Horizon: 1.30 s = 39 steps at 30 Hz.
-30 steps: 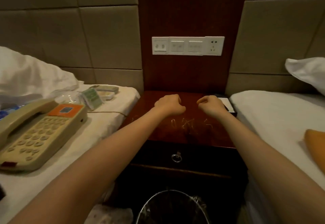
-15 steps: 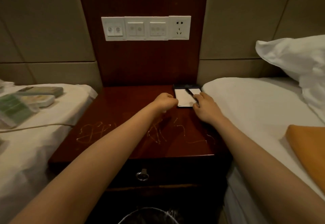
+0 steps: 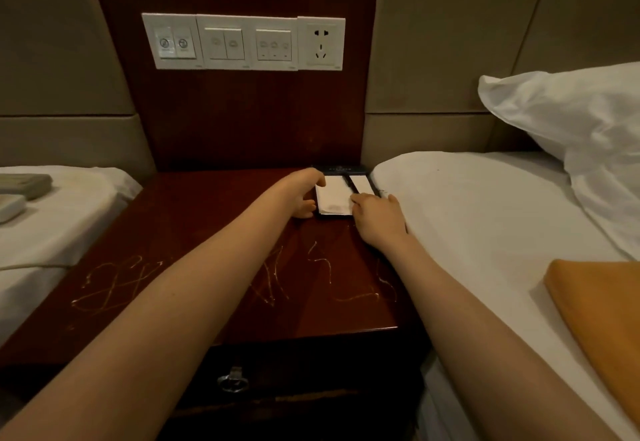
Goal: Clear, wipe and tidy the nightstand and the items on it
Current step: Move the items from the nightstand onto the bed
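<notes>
Left hand advanced, grip closed on notepad edge; right hand touching, grip unclear.

Left arm: bare, stretched forward from the lower left, elbow out of view.
Left hand: thumb on top, fingers curled beneath, gripping the left edge of the notepad.
Right arm: bare, reaching in from the lower right.
Right hand: palm down, fingers loosely straight, tips touching the notepad's near right corner.
Hands: close together, not touching.
</notes>
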### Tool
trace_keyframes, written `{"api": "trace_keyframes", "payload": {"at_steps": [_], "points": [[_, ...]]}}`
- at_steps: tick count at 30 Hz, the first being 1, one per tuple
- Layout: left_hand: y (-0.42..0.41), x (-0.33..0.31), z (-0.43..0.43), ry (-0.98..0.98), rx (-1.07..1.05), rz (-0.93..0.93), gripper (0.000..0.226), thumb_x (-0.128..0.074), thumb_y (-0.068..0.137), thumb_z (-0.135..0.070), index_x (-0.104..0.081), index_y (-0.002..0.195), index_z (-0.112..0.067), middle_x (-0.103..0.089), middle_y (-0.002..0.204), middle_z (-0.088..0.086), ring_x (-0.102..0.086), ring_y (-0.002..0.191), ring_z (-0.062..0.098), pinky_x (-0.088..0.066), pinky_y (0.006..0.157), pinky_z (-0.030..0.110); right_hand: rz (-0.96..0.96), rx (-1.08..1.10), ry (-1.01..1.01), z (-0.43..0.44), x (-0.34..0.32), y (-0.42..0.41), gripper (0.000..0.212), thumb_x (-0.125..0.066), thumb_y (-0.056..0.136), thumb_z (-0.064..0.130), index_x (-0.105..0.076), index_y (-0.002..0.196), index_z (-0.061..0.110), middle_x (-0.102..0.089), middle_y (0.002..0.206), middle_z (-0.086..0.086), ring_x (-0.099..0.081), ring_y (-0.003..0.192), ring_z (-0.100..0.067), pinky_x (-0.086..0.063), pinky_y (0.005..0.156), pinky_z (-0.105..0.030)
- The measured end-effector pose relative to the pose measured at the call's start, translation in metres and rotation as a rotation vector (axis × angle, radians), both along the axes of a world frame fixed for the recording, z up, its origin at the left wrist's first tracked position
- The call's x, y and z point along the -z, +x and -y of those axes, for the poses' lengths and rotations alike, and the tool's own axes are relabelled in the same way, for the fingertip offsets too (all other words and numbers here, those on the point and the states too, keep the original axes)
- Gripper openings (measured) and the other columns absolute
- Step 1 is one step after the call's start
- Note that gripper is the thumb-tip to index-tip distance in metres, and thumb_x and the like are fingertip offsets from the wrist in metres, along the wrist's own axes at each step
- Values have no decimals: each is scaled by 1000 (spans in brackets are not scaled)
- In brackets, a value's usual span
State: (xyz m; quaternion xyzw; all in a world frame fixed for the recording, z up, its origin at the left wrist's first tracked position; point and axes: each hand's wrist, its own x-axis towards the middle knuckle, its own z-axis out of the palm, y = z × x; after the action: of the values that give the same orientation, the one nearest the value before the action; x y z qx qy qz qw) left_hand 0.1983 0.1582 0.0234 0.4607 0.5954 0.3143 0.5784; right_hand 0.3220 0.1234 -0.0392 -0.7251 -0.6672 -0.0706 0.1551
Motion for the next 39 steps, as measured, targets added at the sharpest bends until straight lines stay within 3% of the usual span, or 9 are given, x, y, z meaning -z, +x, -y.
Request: {"api": "trace_keyframes", "payload": {"at_steps": [4,7,12,17,21,25,30,36,39], "points": [[3,2,2,-22,15,53,46,-48,97,-19,-36,139,-7,-44,134,11,-50,114,22,-46,92,33,-117,9,59,6,-6,0,30,-34,99,14,-60,112,11,-66,112,-11,-57,101,-33,-36,85,-33],[12,8,9,42,24,67,34,-36,100,-6,-43,132,0,-57,114,15,-52,111,26,-46,92,36,-203,38,68,11,-12,1,31,-36,99,17,-60,118,13,-65,114,-12,-58,102,-33,-41,82,-35],[9,2,19,123,-28,114,34,-32,98,4,-44,130,6,-52,131,21,-51,121,32,-48,84,39,-272,151,142,22,-22,-11,24,-40,97,17,-57,114,11,-66,108,-12,-58,98,-31,-41,79,-35],[-21,-15,41,121,-53,217,36,-33,99,3,-40,134,5,-50,134,21,-51,123,32,-47,92,40,-388,184,294,36,-42,-36,29,-48,94,22,-60,119,15,-67,110,-7,-56,105,-28,-41,86,-37],[-51,-35,63,151,-87,298,36,-33,99,3,-37,135,5,-48,135,22,-49,125,32,-46,90,41,-771,117,384,49,-59,-58,28,-56,89,20,-68,112,11,-64,117,-8,-53,108,-24,-42,90,-35],[-82,-54,89,199,-121,287,34,-34,99,2,-38,132,7,-49,133,22,-50,123,32,-47,84,40,-1093,12,291,65,-79,-86,25,-58,88,20,-66,111,14,-62,112,-5,-55,103,-20,-37,80,-25],[-132,-68,121,214,-200,282,34,-36,100,-2,-38,133,5,-52,129,21,-51,122,31,-49,82,40,-1329,-64,148,81,-93,-127,16,-67,81,19,-69,97,19,-63,103,-3,-58,107,-23,-50,94,-43],[-196,-64,175,213,-302,280,33,-34,99,0,-40,131,7,-52,89,13,-52,108,28,-47,82,41,-1351,-137,43,113,-89,-192,14,-66,83,16,-68,97,16,-61,99,-1,-56,103,-19,-46,87,-31],[-228,-62,200,240,-401,261,34,-32,99,2,-41,131,6,-52,103,16,-52,100,26,-48,80,41,-1362,-176,-25,133,-91,-228,19,-65,85,17,-68,104,13,-60,102,-2,-55,104,-19,-44,86,-29]]}}
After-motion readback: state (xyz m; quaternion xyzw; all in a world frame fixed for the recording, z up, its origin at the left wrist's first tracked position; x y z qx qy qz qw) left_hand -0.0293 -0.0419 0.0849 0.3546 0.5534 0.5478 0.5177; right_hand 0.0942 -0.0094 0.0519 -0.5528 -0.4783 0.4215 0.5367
